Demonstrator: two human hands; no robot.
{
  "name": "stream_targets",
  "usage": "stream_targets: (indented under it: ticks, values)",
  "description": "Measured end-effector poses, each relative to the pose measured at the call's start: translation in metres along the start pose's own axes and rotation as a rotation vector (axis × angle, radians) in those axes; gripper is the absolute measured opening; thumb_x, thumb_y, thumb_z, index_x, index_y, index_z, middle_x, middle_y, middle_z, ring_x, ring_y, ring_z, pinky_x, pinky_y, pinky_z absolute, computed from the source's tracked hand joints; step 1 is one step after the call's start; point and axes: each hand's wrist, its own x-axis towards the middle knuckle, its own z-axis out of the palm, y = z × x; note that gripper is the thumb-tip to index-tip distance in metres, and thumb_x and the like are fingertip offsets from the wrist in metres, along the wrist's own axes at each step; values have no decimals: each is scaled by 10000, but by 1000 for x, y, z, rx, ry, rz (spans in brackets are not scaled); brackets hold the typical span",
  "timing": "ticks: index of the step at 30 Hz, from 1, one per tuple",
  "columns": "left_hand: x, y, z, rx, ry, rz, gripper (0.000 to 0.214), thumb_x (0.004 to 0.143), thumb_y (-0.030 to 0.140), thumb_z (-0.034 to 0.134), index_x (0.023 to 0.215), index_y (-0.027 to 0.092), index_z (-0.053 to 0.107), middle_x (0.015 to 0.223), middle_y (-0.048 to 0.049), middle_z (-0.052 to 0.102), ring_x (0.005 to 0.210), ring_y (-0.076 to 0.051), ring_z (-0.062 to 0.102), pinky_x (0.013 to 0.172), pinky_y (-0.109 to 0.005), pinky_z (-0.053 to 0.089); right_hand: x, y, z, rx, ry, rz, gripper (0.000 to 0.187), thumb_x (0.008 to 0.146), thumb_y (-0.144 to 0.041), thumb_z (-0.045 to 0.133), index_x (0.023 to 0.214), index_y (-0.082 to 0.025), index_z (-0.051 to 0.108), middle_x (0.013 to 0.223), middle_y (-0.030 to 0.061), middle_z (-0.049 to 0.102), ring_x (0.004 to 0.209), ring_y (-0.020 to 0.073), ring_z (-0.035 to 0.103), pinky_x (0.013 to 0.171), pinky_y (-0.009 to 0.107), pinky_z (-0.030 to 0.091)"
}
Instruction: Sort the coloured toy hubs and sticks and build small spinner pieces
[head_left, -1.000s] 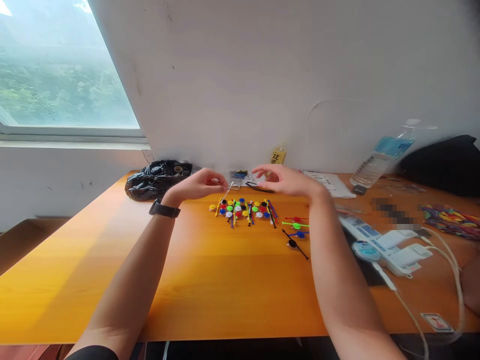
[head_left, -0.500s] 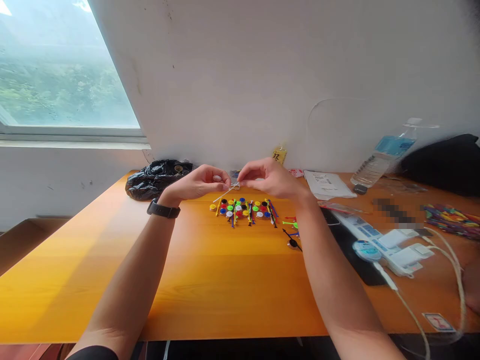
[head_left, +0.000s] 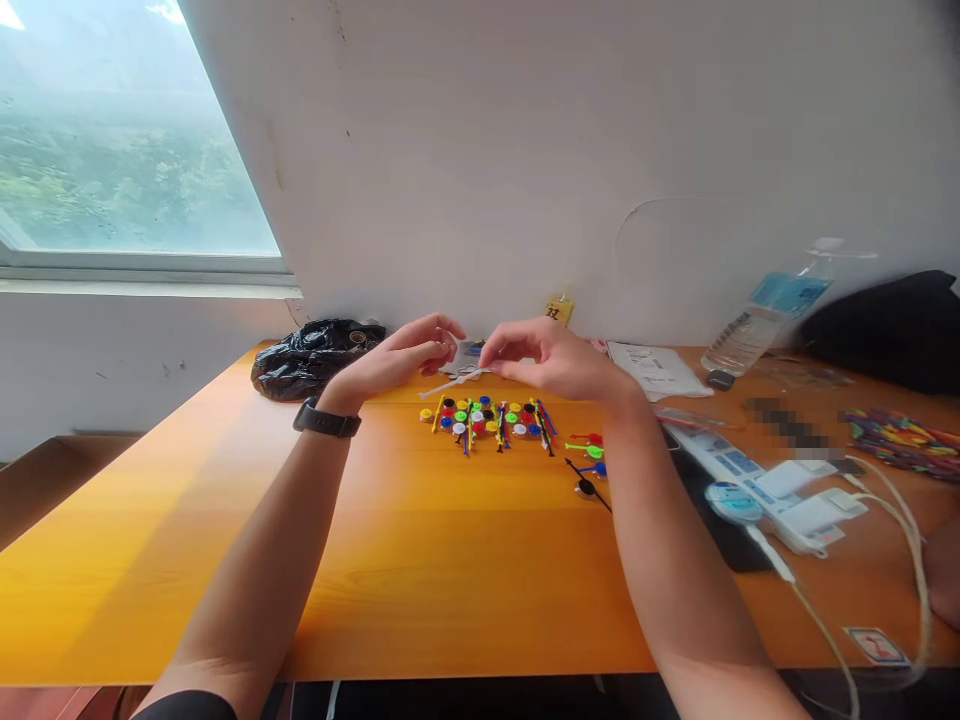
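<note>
My right hand [head_left: 544, 358] pinches one end of a thin white plastic strip [head_left: 452, 383] between thumb and fingertips, holding it just above the orange table [head_left: 420, 560]. My left hand [head_left: 401, 358], with a black watch on its wrist, hovers over the strip's other end with its fingers spread and off it. Right under both hands lies a cluster of small coloured round pieces and thin coloured strips [head_left: 487, 420]. To the right of the cluster lie red, green, blue and black strips with round pieces on them [head_left: 590, 462].
A crumpled black bag [head_left: 315, 356] sits at the back left by the wall. A printed paper [head_left: 654, 368], a water bottle [head_left: 765, 312], a black cloth [head_left: 889, 325], a white power strip with plugs and cables [head_left: 761, 482] and a bundle of coloured strips [head_left: 900, 440] fill the right side.
My right hand moved left and took the white strip's end. My left hand, which gripped the strip before, has opened its fingers and let go.
</note>
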Motion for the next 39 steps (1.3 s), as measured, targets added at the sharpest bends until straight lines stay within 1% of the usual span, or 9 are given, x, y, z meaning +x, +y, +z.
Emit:
stream_targets:
  ticks: [3,6,11,15,20,26,29,36,39]
  values:
    - [0,3,3,12,9,18,189,914,340,745,980,177,676,914,-31,639,736,-103,551,657,-209,456,1,1,2,-17,-15,9,159,918,-311,678,1011,-205,750,962,54,750,863,192,666,770,338,510]
    - [1,5,4,59,11,19,255,868,372,807,928,145,708,910,-54,690,780,-124,614,680,-216,484,1,1,2,-18,-12,7,154,913,-307,683,1005,-205,752,947,54,745,843,189,659,750,338,507]
    - [-1,10,7,106,27,-2,323,902,424,787,1052,138,786,924,-87,769,809,-160,681,705,-239,527,1,-2,4,-8,43,4,143,915,-319,681,993,-226,756,981,52,748,882,203,673,758,349,512]
    - [-4,17,9,131,-20,1,373,961,487,714,1056,139,810,966,-104,787,841,-181,704,690,-241,537,2,-3,7,-24,90,6,158,919,-332,675,1009,-229,754,978,50,743,871,203,668,733,346,510]
    - [-3,17,11,171,-57,48,402,898,485,790,1122,152,817,1027,-113,795,885,-208,714,722,-268,556,5,-2,9,-85,142,-28,147,930,-311,658,987,-217,757,971,48,741,872,196,673,741,339,519]
    - [2,11,13,271,1,107,282,940,413,754,1037,162,837,974,-88,774,774,-142,649,663,-241,500,6,0,10,-133,180,-39,144,925,-292,653,979,-219,764,988,57,748,883,209,678,777,363,533]
    - [2,11,14,299,-2,104,266,946,398,744,1020,159,834,965,-82,758,748,-130,628,640,-236,483,6,-1,11,-138,192,-35,134,922,-272,654,979,-224,766,996,58,750,874,210,674,778,367,531]
    - [3,10,14,310,5,110,268,943,398,743,1054,168,828,974,-78,762,792,-148,655,696,-250,524,6,-1,11,-168,219,-17,116,929,-279,651,979,-239,748,954,44,745,849,211,665,744,361,513]
    - [3,8,14,324,23,100,267,937,402,753,1046,171,830,959,-80,767,759,-141,658,677,-244,530,5,-2,10,-176,208,-8,126,932,-300,649,989,-241,744,945,46,743,847,215,660,737,363,512]
